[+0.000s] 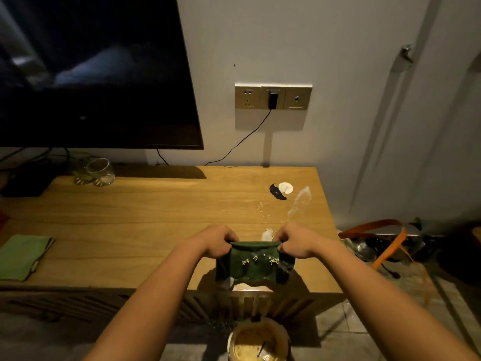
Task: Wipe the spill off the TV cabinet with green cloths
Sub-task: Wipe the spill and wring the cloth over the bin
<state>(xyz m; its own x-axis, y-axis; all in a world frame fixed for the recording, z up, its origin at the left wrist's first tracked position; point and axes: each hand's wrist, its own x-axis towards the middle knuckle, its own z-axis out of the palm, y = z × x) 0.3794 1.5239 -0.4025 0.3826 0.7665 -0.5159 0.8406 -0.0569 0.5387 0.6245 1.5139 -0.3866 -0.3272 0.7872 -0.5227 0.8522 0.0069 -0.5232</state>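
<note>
A dark, wet green cloth [253, 264] hangs above the front edge of the wooden TV cabinet [145, 217], flecked with pale crumbs. My left hand [217, 242] pinches its top left corner and my right hand [295, 242] pinches its top right corner. Behind the hands a white smear [266, 234] lies on the wood. Farther back right are scattered crumbs [261, 211], a whitish liquid streak [300, 200], a black smear [276, 192] and a white round blob [285, 188]. A second, lighter green cloth [22, 255] lies folded at the cabinet's left front.
A TV [96, 71] hangs over the cabinet's back left. A glass [101, 171] lies on its side beneath it. On the floor below the cloth stands a round bin [259, 340] holding food waste. Bags and an orange strap [387, 246] sit on the floor at right.
</note>
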